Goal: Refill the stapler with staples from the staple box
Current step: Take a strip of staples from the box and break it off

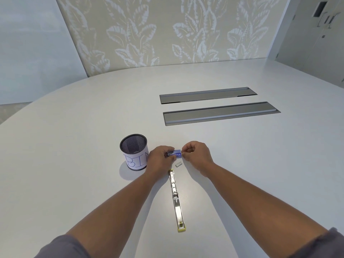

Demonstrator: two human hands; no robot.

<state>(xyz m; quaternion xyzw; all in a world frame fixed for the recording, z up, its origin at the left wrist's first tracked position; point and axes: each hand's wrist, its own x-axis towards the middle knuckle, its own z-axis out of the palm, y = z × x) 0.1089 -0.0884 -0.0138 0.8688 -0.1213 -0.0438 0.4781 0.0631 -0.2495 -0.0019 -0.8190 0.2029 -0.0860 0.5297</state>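
Head view is showing both hands over a white table: the left hand is gripping a small blue staple box, and the right hand is pinching its right end. A loose strip of staples is lying just below the box, apart from it. The stapler is lying flat, opened out, nearer the person, with a mesh bin sitting just left of the left hand.

The left hand covers one end of the staple box, whose print is too small to read. The mesh cup label (reading "BI") is partly hidden behind that hand.
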